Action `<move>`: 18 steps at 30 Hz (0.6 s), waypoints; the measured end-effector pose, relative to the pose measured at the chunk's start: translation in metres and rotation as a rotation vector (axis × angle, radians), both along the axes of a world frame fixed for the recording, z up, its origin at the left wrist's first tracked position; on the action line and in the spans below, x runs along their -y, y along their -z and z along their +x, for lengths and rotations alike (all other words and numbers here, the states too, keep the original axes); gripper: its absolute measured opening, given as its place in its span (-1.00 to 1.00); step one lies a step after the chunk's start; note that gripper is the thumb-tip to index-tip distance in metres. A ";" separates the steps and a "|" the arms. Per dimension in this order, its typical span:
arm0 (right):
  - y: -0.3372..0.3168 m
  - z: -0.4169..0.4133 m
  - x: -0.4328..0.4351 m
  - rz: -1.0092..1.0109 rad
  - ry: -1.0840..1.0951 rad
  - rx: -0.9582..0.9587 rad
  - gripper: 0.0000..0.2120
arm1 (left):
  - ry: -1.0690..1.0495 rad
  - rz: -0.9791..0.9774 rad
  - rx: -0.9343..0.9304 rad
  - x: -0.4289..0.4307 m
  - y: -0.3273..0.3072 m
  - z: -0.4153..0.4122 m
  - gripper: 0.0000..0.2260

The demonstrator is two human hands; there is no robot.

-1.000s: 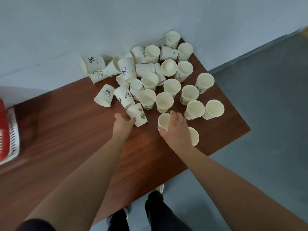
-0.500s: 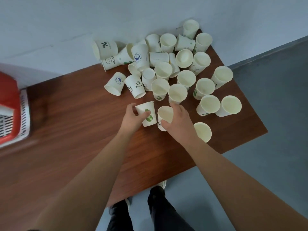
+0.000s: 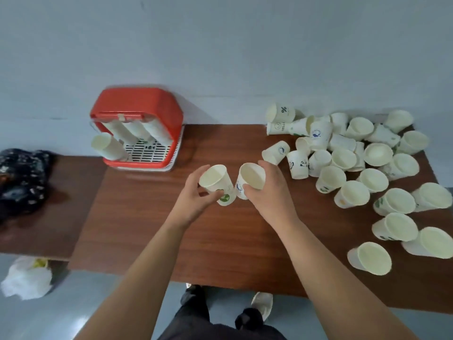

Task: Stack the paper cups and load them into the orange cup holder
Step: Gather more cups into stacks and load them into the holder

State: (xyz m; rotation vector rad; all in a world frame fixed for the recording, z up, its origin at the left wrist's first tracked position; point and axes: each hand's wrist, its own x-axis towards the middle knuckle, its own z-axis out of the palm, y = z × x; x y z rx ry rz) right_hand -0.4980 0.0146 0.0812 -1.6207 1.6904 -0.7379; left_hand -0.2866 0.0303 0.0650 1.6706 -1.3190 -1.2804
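My left hand [image 3: 193,202] grips a white paper cup with a green mark [image 3: 217,184], lifted above the table. Beside it, my right hand [image 3: 269,192] grips a paper cup with a blue print [image 3: 250,179]; the two cups almost touch. Both open mouths face up toward me. Several loose paper cups [image 3: 355,158] lie and stand in a heap on the right of the brown table [image 3: 220,236]. The orange cup holder [image 3: 137,128] stands at the back left against the wall, with stacks of cups [image 3: 107,146] slanting out of it.
A dark patterned cloth [image 3: 22,177] lies on a lower brown surface at far left. A white plastic bag [image 3: 27,278] sits on the grey floor below it. My feet [image 3: 255,312] show under the table's near edge. The wall runs behind the table.
Both hands closed on a cup each and lifted them off the table, away from the heap. My view swung left, bringing the orange holder into sight.
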 end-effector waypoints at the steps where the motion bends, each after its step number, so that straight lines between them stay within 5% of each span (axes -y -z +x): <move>1: -0.003 0.016 0.002 -0.016 -0.038 -0.003 -0.36 | -0.040 -0.007 0.008 -0.004 -0.004 0.014 -0.31; 8: -0.012 0.129 0.019 -0.056 -0.213 -0.048 -0.38 | -0.246 -0.029 -0.025 -0.019 -0.007 0.103 -0.26; 18: 0.006 0.270 0.084 0.011 -0.173 0.011 -0.42 | -0.444 -0.163 0.066 0.045 -0.015 0.278 -0.33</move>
